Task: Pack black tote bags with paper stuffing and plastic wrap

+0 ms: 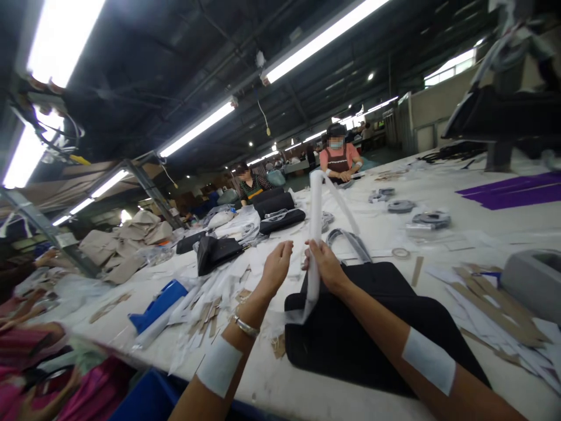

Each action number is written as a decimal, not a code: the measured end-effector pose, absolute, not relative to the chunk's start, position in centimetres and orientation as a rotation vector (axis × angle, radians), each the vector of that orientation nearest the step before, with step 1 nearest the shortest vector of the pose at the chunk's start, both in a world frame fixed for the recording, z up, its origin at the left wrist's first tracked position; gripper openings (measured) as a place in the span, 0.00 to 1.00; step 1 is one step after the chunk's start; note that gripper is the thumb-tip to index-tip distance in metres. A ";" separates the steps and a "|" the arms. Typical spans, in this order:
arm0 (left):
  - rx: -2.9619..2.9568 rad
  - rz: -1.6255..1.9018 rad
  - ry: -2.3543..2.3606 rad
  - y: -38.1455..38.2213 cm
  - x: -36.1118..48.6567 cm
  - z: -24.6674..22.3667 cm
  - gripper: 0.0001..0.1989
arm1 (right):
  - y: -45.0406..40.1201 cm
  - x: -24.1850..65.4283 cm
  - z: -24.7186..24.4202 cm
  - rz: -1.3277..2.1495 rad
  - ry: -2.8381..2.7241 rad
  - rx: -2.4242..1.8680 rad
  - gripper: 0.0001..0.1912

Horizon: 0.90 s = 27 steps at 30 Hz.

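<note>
My right hand [325, 266] is closed around a translucent white plastic strip [315, 216], which stands up above the fingers, folds over at the top and hangs down behind. Its lower end trails onto a black bag [368, 339] lying flat on the white table. Left of the strip, my left hand [277, 266] is raised with its fingers close together and slightly curved; whether anything is between them cannot be made out. A grey wrapped handle [350, 242] rises behind the black bag.
The white table [460, 234] bears a blue holder [158, 305], paper strips [210, 316], a grey dispenser [534, 280], coiled straps [432, 219] and purple sheets [512, 190]. Black bags [217, 252] lie further back. Two people work across the table; another person's arms show at far left.
</note>
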<state>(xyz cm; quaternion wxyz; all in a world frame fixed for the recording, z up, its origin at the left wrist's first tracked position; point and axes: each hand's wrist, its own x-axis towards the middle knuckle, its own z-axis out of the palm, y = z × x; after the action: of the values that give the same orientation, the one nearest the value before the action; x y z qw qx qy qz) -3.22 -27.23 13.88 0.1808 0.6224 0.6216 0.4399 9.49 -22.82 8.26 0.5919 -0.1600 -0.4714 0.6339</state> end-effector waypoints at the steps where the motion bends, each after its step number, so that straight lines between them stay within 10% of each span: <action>1: 1.728 1.313 1.715 -26.3 -3.0 15.0 0.26 | -23.2 9.4 8.5 1.473 -1.144 -0.378 0.23; 10: 1.387 1.800 1.192 -19.8 0.4 22.3 0.18 | -25.5 7.6 7.5 1.674 -1.321 -0.274 0.25; 27: 1.352 1.665 1.125 -21.8 1.1 17.7 0.22 | -24.6 7.3 6.3 1.611 -1.263 -0.338 0.27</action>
<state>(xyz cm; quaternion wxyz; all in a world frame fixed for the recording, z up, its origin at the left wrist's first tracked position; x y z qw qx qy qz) 1.09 -21.76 17.65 0.3523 0.5225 0.4348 0.6433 7.30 -24.63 6.30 0.5084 -0.1404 -0.5240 0.6688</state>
